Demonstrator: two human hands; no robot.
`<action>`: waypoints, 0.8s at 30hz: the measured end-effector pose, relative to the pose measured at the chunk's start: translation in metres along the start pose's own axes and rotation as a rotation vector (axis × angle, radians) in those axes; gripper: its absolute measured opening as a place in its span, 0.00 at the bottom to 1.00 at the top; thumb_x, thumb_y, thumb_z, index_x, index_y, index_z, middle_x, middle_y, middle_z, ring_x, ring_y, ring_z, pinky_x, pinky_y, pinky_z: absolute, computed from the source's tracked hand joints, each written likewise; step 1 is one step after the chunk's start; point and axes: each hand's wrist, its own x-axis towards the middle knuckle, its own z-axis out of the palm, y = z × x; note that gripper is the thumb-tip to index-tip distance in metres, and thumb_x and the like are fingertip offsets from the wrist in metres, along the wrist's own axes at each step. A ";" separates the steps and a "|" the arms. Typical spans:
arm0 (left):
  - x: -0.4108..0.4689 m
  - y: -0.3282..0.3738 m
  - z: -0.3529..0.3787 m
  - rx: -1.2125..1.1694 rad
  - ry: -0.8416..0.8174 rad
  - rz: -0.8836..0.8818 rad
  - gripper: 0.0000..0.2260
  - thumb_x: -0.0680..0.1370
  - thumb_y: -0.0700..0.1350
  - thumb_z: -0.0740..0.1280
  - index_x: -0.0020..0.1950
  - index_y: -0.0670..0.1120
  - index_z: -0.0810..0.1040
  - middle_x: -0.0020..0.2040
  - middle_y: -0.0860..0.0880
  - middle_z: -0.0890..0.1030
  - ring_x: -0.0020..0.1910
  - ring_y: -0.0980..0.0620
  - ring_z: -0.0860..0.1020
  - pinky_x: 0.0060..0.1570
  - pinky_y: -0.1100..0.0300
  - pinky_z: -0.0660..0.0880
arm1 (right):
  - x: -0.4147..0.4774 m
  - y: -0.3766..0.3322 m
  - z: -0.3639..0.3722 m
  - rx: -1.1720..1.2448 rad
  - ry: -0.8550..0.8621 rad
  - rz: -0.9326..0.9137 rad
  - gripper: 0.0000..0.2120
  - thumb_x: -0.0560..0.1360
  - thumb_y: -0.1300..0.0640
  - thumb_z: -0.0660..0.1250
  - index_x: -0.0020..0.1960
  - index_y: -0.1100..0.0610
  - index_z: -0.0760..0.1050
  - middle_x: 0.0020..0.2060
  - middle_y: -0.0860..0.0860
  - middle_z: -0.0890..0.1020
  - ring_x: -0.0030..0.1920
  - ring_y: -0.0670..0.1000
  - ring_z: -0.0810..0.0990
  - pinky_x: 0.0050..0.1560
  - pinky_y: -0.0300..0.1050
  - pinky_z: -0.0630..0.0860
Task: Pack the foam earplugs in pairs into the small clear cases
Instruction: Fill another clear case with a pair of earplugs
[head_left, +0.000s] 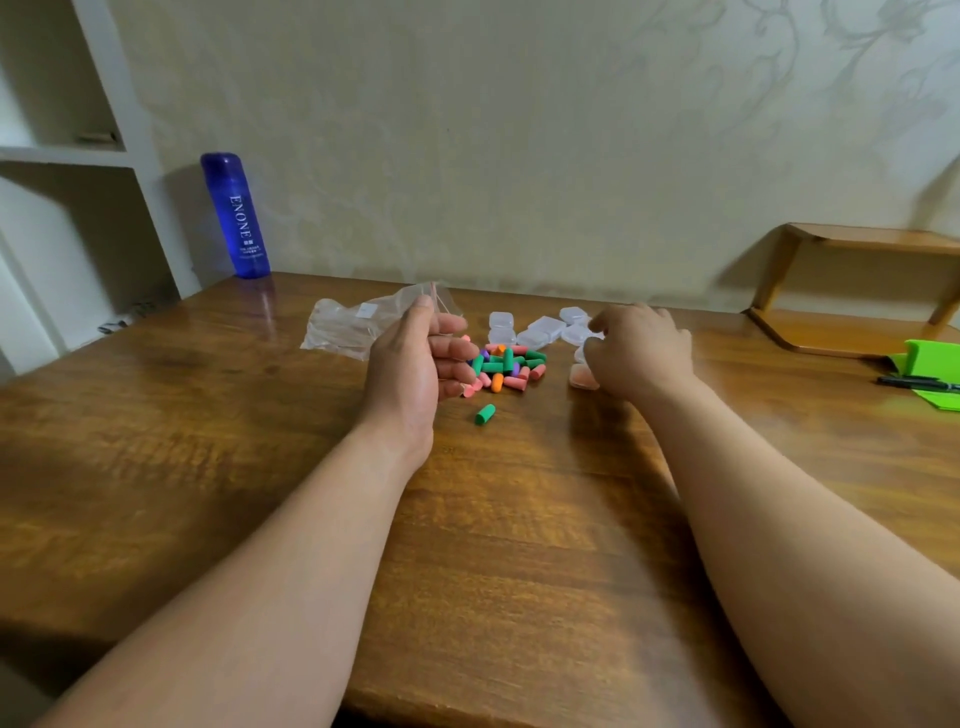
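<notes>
Now the pile of foam earplugs (506, 366) lies mid-table (519, 519). The left hand (415, 358) is just left of the pile, relaxed and holding nothing visible, so it is probably the nearer one for picking. Right of the pile, the right hand (641, 353) curls over the clear cases (545, 330); I cannot tell whether it grips one.

Near tabletop (519, 519) open; earplug pile (506, 366), clear cases (543, 330), plastic bag (343, 325) crowd centre.
</notes>
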 end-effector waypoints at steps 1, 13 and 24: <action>0.000 0.000 0.000 0.003 -0.003 0.001 0.23 0.89 0.58 0.55 0.59 0.44 0.84 0.43 0.45 0.86 0.35 0.52 0.82 0.34 0.61 0.77 | 0.002 -0.003 0.001 -0.044 -0.029 0.007 0.16 0.77 0.55 0.68 0.64 0.49 0.82 0.62 0.52 0.82 0.67 0.59 0.73 0.56 0.52 0.64; -0.001 0.000 -0.002 -0.031 -0.009 0.008 0.22 0.89 0.58 0.56 0.59 0.43 0.83 0.43 0.45 0.86 0.35 0.52 0.81 0.31 0.62 0.76 | 0.025 -0.014 -0.007 -0.179 -0.259 0.097 0.08 0.75 0.51 0.72 0.50 0.54 0.78 0.44 0.53 0.82 0.46 0.55 0.78 0.51 0.53 0.70; -0.015 -0.003 -0.001 0.265 -0.247 0.167 0.10 0.85 0.46 0.70 0.66 0.53 0.80 0.51 0.49 0.86 0.43 0.55 0.85 0.51 0.53 0.83 | -0.025 -0.042 -0.039 0.941 -0.299 0.042 0.09 0.82 0.55 0.70 0.60 0.56 0.82 0.49 0.55 0.85 0.45 0.54 0.87 0.39 0.46 0.81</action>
